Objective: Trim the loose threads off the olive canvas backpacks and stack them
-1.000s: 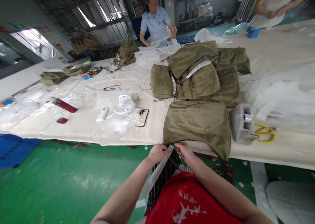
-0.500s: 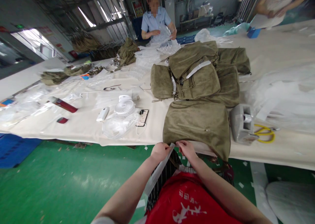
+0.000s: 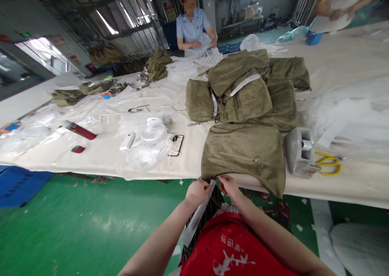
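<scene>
Both forearms reach forward from the body and converge at the near edge of the tabletop (image 3: 100, 154), with the left hand (image 3: 197, 192) and right hand (image 3: 229, 185) close together, knuckles up, just under the hem of an olive bag (image 3: 243, 154) that lies flat and overhangs the edge. The long, cloth-covered tabletop also bears a pile of olive bags (image 3: 243, 90), a small white fan (image 3: 154, 132), a tape dispenser (image 3: 299, 150) and yellow scissors (image 3: 330, 162), above a green floor (image 3: 75, 227) in a workshop. The left fingers are curled tight around a white strip (image 3: 194, 221) hanging downward. The right fingers are pinched together at the strip's upper end against the hem; which of the two they grip cannot be told.
</scene>
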Demonstrator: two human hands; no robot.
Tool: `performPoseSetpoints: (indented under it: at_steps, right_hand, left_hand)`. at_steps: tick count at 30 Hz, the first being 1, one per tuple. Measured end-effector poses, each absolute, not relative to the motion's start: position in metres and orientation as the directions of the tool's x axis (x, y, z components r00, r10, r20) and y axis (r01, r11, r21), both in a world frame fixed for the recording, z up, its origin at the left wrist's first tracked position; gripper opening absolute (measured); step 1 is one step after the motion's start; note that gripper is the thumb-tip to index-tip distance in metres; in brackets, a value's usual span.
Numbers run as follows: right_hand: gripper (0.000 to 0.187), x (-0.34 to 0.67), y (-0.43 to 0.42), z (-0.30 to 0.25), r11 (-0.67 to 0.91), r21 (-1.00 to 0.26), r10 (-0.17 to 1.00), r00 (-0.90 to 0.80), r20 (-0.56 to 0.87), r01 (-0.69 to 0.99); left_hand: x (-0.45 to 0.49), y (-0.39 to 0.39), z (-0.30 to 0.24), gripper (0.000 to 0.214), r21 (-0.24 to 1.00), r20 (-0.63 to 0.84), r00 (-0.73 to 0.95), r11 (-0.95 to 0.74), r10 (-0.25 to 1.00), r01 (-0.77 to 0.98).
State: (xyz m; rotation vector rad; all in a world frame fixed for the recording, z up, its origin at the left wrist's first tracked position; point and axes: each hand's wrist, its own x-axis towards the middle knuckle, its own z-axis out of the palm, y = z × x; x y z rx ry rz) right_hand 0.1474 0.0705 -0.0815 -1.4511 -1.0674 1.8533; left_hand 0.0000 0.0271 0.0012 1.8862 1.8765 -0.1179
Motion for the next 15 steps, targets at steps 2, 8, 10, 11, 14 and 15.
performPoseSetpoints:
  at_steps: [2,8,10,11,14,15]
  right_hand:
    - [0.031,0.1480,0.0708,-0.0814,-0.504,-0.861,0.815,-0.289,-0.501,0.071]
    - [0.035,0.1507,0.0718,-0.0741,-0.397,-0.905,0.853,-0.302,-0.426,0.153]
    - [0.036,0.1504,0.0715,-0.0728,-0.371,-0.911,0.863,-0.295,-0.409,0.178]
    - [0.036,0.1500,0.0713,-0.0727,-0.364,-0.914,0.867,-0.292,-0.404,0.181]
    - [0.037,0.1487,0.0716,-0.0728,-0.358,-0.919,0.872,-0.294,-0.391,0.164]
    - [0.037,0.1485,0.0720,-0.0725,-0.354,-0.921,0.873,-0.297,-0.387,0.160]
  left_hand:
    - [-0.0006,0.0259,0.0008,0.036,0.291,-0.368,0.044,0.071,0.929,0.954]
    - [-0.0015,0.0246,-0.0019,0.038,0.368,-0.353,-0.012,0.151,0.936,0.918]
    - [-0.0004,0.0255,-0.0027,0.038,0.376,-0.355,-0.031,0.173,0.934,0.910]
    - [0.0004,0.0263,-0.0029,0.039,0.383,-0.353,-0.031,0.175,0.935,0.907]
    - [0.0027,0.0300,-0.0036,0.039,0.402,-0.327,-0.025,0.163,0.945,0.901]
    - [0.0032,0.0316,-0.0037,0.038,0.406,-0.319,-0.027,0.162,0.947,0.900]
